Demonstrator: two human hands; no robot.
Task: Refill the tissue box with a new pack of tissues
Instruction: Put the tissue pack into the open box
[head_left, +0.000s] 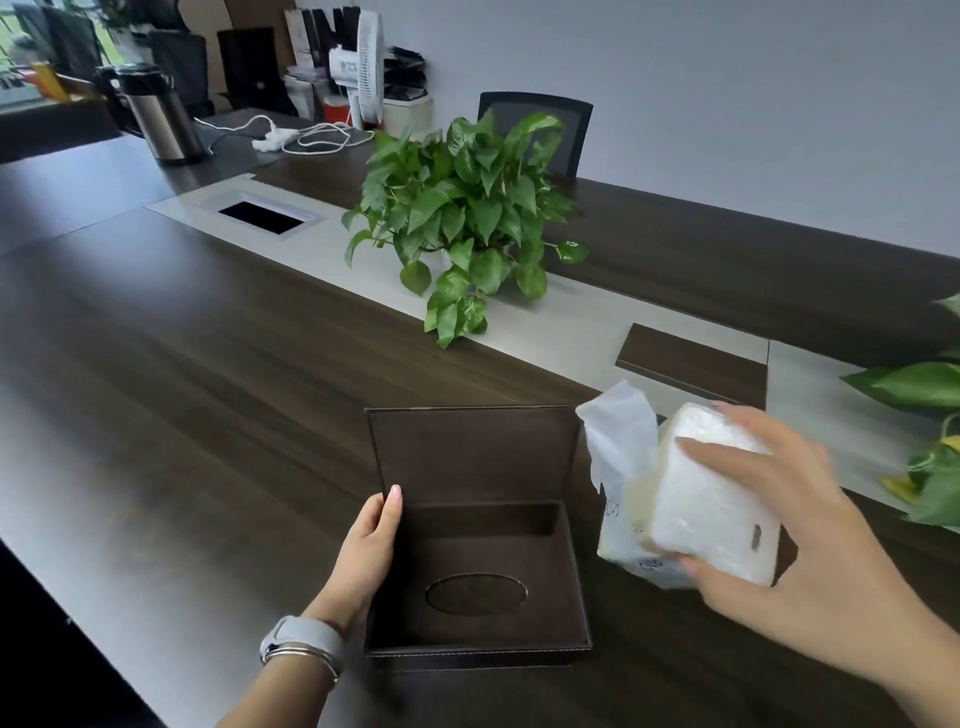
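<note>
A dark brown tissue box (478, 587) lies upside down and open on the table, its flap (472, 452) standing up at the back. The inside is bare, with an oval slot (475, 592) in the bottom. My left hand (369, 540) grips the box's left wall. Just right of the box, my right hand (795, 525) holds a white pack of tissues (706, 499) above the table, tilted. A loose sheet of tissue (618, 436) sticks up from the pack's left end.
A potted green plant (467, 218) stands on the table's pale centre strip (550, 322) behind the box. Another plant's leaves (930, 415) reach in at the right edge. A cable hatch (262, 215), a steel thermos (161, 114), white cables and a fan sit farther back.
</note>
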